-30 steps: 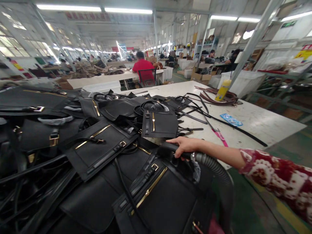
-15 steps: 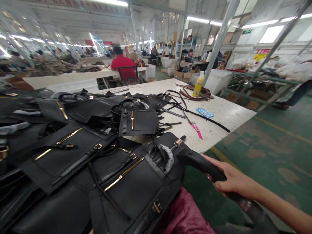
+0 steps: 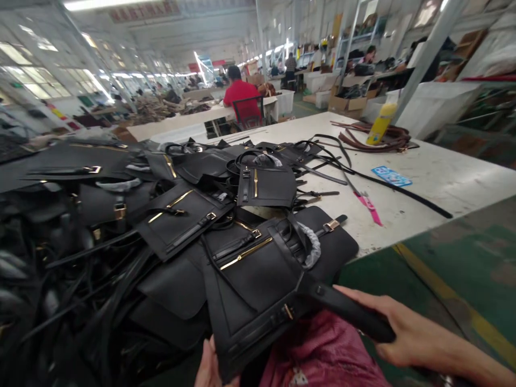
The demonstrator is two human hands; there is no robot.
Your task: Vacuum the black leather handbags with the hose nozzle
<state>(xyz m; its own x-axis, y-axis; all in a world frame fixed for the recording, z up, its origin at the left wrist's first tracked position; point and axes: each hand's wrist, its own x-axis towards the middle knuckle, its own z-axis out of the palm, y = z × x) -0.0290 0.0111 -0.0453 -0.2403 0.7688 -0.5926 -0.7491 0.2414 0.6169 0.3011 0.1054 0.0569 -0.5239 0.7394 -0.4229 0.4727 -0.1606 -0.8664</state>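
My right hand (image 3: 419, 338) grips a black nozzle handle (image 3: 350, 312) whose tip rests against the nearest black leather handbag (image 3: 262, 274). That bag has a gold zipper, buckled straps and a wrapped handle, and it lies at the front of a large pile of black handbags (image 3: 121, 215). My left hand (image 3: 212, 365) touches the bag's lower edge from beneath, with only its fingers showing at the bottom of the view. A red patterned garment (image 3: 322, 355) lies under the bag.
A white worktable (image 3: 435, 183) extends right, carrying loose black straps (image 3: 363, 183), pink-handled scissors (image 3: 368, 207), a blue card (image 3: 391, 176), a yellow bottle (image 3: 381, 123) and brown straps (image 3: 363, 137). A person in red (image 3: 242, 99) sits at a far table. Green floor lies at right.
My right hand has drawn the nozzle back toward me and lower. The front bag has shifted toward me, and my left hand has appeared under its edge.
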